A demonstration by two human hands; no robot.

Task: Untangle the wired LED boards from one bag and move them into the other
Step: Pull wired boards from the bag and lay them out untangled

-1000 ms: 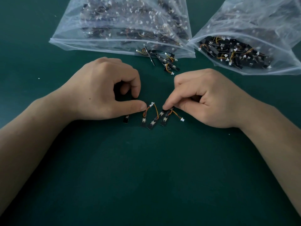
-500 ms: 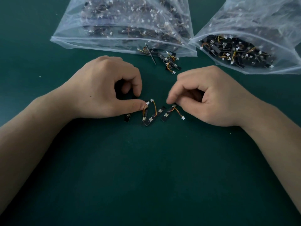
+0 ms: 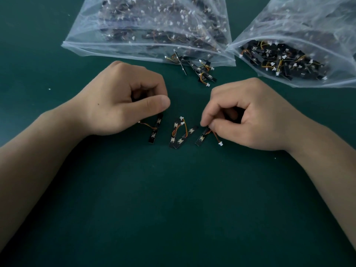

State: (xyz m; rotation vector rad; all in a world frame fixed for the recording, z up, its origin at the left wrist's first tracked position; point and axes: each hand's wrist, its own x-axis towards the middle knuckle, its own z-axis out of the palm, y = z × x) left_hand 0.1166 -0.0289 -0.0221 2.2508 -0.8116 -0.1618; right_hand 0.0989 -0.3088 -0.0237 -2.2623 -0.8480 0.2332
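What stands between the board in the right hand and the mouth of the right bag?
Nothing visible does. The right hand pinches the board, and only bare mat lies toward the right bag. The loose tangle lies aside, before the left bag.

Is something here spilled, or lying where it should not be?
Yes. A small clump of LED boards spills out of the mouth of the left bag onto the mat, half in and half out. Nearer the person, two middle boards overlap at their lower ends.
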